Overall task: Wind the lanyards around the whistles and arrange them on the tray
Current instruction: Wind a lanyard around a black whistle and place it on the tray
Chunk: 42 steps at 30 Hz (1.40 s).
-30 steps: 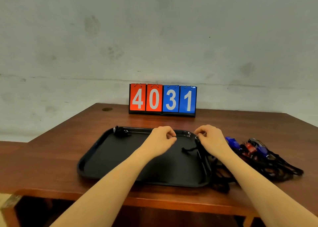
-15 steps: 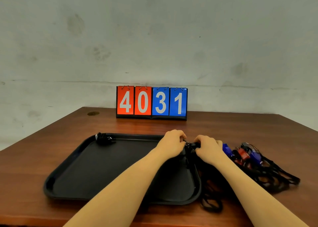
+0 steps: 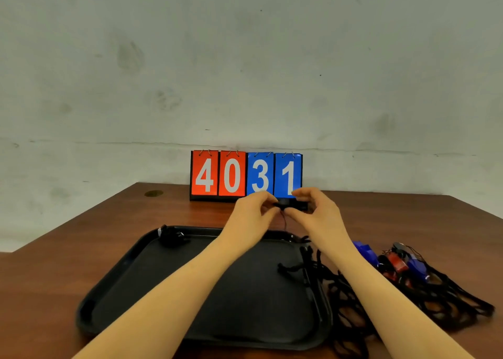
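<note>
Both hands are raised above the far edge of the black tray (image 3: 206, 298). My left hand (image 3: 251, 213) and my right hand (image 3: 317, 213) pinch a black whistle (image 3: 288, 204) between them. A thin black lanyard (image 3: 306, 266) drops from the whistle and trails over the tray's right rim. One wound black whistle (image 3: 172, 237) lies in the tray's far left corner. To the right of the tray, blue and red whistles (image 3: 394, 262) sit in a tangle of black lanyards (image 3: 441, 301).
A flip scoreboard (image 3: 246, 175) reading 4031 stands at the back of the brown wooden table (image 3: 81, 250), just behind my hands. A grey wall rises behind it. The table's left edge steps down near the tray.
Both hands have lifted the black whistle up from the tray's right rim to the height of the scoreboard's base, and its lanyard now hangs down. The view has shifted.
</note>
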Motion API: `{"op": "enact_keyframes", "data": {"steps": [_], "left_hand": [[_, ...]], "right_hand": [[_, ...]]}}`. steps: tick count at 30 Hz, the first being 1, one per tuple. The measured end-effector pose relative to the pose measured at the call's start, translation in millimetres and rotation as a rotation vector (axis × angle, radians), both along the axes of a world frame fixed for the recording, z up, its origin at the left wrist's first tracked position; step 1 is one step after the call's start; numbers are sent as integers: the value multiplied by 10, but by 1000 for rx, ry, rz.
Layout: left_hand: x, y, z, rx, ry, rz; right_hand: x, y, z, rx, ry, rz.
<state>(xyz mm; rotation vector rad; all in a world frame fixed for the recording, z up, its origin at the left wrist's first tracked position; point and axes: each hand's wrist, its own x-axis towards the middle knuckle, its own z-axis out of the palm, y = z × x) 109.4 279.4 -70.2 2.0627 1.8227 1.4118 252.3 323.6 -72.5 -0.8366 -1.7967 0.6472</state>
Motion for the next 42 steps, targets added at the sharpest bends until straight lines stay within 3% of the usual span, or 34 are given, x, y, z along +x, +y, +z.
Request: {"op": "enact_keyframes", "data": {"steps": [5, 20, 24, 29, 32, 42], "left_hand": [[-257, -140, 103, 9, -92, -4], [-569, -72, -36, -63, -369, -67], [-609, -65, -77, -26, -513, -74], [-655, -74, -117, -2, -656, -124], [-649, -80, -141, 7, -675, -120], [-696, -92, -173, 29, -731, -127]], "right_hand": [[-205, -84, 100, -116, 242, 107], [-684, 59, -48, -170, 246, 212], [-697, 70, -121, -242, 172, 216], [-705, -1, -180, -260, -159, 301], [-724, -27, -219, -224, -263, 316], [-659, -27, -206, -171, -75, 279]]}}
